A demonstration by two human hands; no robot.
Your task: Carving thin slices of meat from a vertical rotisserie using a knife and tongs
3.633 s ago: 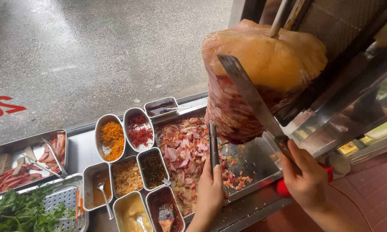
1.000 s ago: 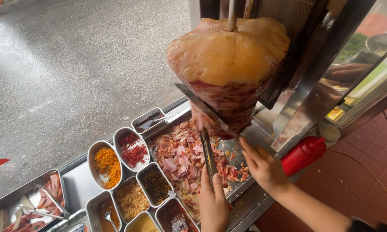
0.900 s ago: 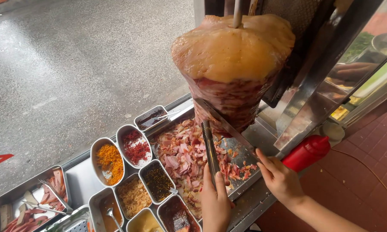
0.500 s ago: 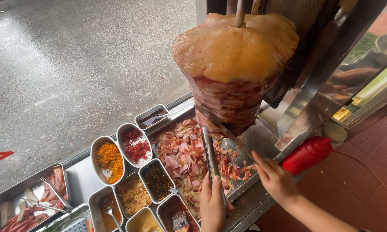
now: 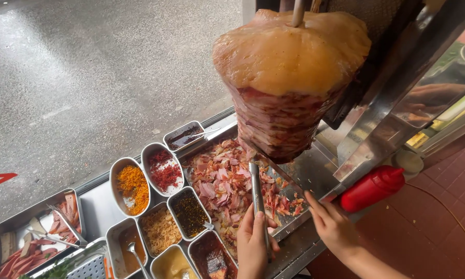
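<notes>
Both hands sit low in the view, over the edge of a steel tabletop. One, the left hand, is closed around the handles of long metal tongs. These tongs point up and away, and their tips sit just under the bottom of the big meat cone on its upright spit. On the other side, the right hand is closed on the handle of a long knife. Its thin blade runs up to the left and touches the bottom edge of the meat cone.

Under the cone lies a flat steel tray with a heap of cut meat pieces, pink and brown. The tongs pass over this heap.

Left of the tray stand small metal tubs. One holds orange shreds, one holds red flakes, and one holds dark bits. Nearer the person are tubs with pale strands and yellow sauce.

A red squeeze bottle lies on its side, just right of the right hand. Far left sits a tub of sausage slices.
</notes>
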